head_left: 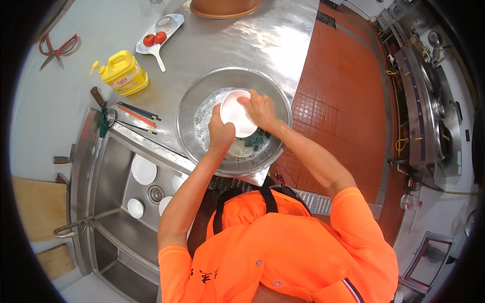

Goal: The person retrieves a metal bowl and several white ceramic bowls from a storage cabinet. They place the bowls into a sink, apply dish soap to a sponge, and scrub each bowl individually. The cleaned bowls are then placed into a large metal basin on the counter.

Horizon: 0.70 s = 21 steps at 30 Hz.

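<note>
Step in hand: washing a small white bowl (237, 113) over a large steel basin (188, 101) of soapy water, which stood near the front edge of the worktop (283, 35).
Method advised: the bowl is best kept low over the basin, turned steadily, with a firm hold, as wet suds could make it slip.
Left hand (221, 132): grip closed on the bowl's lower rim, fingers wrapped around it.
Right hand (259, 108): grip closed on the upper right rim, fingers pressed to the bowl.
Basin contents: foam, a plate (241, 149) and a green scourer (258, 139) below the bowl.
Sink (108, 166): beside the worktop's left front corner, holding several white dishes (143, 169).
Back of worktop: a yellow detergent bottle (124, 73) and two tomatoes (154, 39).
</note>
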Available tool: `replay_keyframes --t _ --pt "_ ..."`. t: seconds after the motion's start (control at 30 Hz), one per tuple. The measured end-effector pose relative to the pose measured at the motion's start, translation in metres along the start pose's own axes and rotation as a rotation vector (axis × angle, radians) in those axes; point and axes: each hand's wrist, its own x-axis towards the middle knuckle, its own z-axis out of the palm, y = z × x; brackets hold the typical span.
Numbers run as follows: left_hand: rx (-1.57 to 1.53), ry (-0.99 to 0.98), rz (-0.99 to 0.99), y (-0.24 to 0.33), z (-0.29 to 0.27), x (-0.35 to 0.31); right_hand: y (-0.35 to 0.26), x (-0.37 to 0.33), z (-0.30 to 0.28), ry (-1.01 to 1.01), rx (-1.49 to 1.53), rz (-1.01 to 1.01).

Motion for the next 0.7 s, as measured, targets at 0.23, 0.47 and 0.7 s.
replay_keyframes --t 0.23,0.47,0.7 --pt "-0.116 0.119 0.104 -0.003 -0.003 0.001 -0.017 -0.035 0.041 0.035 0.681 0.46" --pt "-0.126 0.148 0.132 -0.001 -0.004 -0.002 -0.07 -0.034 -0.002 -0.189 1.123 0.989" --pt "-0.084 0.115 0.109 -0.004 -0.006 -0.009 -0.03 -0.025 0.019 -0.065 0.57 0.493"
